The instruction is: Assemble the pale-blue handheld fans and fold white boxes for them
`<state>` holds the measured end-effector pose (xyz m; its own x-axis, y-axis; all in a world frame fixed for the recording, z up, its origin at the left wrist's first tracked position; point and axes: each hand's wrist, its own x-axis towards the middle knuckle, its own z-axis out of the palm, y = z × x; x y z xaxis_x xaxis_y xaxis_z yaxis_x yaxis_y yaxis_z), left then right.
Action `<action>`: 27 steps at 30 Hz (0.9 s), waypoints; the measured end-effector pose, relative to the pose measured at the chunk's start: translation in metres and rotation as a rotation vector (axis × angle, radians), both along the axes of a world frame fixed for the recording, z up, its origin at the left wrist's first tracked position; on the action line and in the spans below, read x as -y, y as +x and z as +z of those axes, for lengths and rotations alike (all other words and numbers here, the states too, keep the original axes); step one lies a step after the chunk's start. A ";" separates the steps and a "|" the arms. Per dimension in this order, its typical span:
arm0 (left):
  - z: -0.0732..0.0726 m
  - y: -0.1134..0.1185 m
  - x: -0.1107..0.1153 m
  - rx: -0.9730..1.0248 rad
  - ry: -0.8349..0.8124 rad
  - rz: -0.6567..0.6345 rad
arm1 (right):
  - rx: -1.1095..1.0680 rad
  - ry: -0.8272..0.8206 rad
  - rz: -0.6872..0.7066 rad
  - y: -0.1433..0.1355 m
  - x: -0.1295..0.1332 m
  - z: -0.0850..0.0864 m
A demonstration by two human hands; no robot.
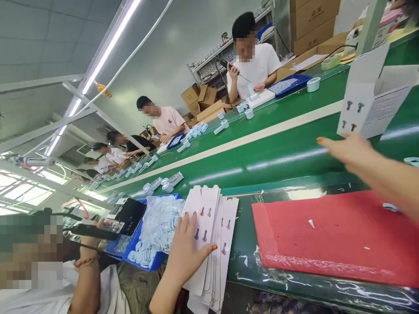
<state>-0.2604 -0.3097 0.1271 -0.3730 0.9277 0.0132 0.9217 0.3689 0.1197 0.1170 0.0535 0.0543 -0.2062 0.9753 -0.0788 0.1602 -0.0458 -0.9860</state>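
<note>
My left hand lies with fingers spread on a stack of flat folded white cartons printed with small pictures of a handheld device. My right hand reaches over the green conveyor belt, thumb stretched out to the left. Just beyond it stands an opened-up white carton with its flaps raised. The fingertips are at the carton's lower edge; whether they touch it I cannot tell. Below my right forearm is a red mat with small white scraps on it.
At left, a co-worker's hand holds a black tool near a blue tray of pale blue parts. Across the belt, a person in white works with a screwdriver. Pale blue devices lie along the belt. A pale upright post stands at upper right.
</note>
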 end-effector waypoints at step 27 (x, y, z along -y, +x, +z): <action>0.049 0.012 -0.091 0.089 0.377 -0.609 | -0.585 -0.303 0.645 -0.088 0.203 0.039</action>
